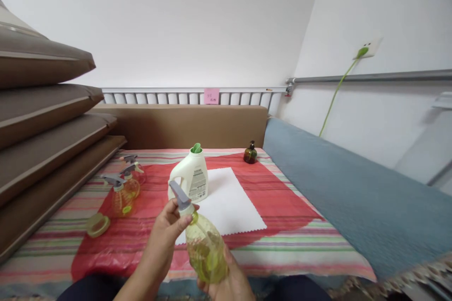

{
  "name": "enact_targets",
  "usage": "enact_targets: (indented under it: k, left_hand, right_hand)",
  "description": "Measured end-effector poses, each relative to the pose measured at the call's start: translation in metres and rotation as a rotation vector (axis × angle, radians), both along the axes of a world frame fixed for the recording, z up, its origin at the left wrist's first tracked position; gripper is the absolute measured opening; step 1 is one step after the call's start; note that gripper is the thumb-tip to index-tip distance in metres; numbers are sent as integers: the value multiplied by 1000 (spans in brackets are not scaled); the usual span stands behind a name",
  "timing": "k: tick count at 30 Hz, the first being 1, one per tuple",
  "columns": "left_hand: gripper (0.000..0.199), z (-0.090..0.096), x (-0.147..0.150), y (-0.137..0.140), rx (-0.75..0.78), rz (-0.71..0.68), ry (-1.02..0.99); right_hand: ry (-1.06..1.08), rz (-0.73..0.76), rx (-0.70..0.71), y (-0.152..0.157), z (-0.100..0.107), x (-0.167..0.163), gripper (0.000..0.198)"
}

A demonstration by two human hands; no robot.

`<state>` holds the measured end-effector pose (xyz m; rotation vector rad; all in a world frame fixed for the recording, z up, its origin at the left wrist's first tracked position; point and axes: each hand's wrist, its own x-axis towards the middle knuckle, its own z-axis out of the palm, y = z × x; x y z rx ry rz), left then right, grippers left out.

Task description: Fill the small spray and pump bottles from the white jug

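Observation:
A yellow see-through spray bottle [206,249] with a grey trigger head is held tilted in front of me, its top leaning left. My left hand [171,225] closes round the neck just under the trigger. Lower down, my right hand [231,277] grips the body from the right and beneath. Some liquid seems to sit inside. Just behind stands a white jug [197,176] with a handle and a green spout in its open mouth, at the edge of a white sheet [233,207]. Neither hand touches the jug.
Several spray bottles [122,200] stand at the left, near a pale green round lid [99,225]. A dark pump bottle [250,154] is at the back right. Brown cushions [52,103] are stacked left; a blue padded side [318,169] runs along the right.

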<state>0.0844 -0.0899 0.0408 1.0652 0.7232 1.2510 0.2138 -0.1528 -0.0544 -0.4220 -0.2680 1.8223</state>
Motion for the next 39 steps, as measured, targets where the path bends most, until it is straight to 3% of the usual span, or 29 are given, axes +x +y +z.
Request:
enact_targets:
  k: [3,10,13,17,21,23,27,32,35,39]
  left_hand:
    - [35,9,-1,-2,4,92,-78]
    - [29,30,-16,0,-14,117,-393]
    - [27,29,-15,-2,11,184,-437]
    - [19,21,-8,-4,-27,73,-397]
    - [14,23,-29,13,10,243,-553]
    - [15,22,-45,27,-4,264,-602]
    - [17,0,-55,65,-89,279,-544]
    - [32,-46,-41,126,-80,357,-326]
    - [37,-64,-38,162,-53,372,-215]
    - [41,-76,-30,192,-72,314,-130]
  right_hand:
    - [-2,6,-12,0,-2,0,51]
    - [9,6,-21,2,-12,6,53]
    - [17,18,-27,7,-24,7,52]
    - [30,32,-44,16,-40,7,55]
    - [4,40,-54,18,-50,18,54]
    - [-15,42,-71,17,-47,29,56]
    - [-58,-86,-98,23,-18,59,50]
    - [-248,-322,-44,62,49,99,37]
    - [-350,-375,12,93,81,121,35]
    - [-431,-379,62,129,105,138,32]
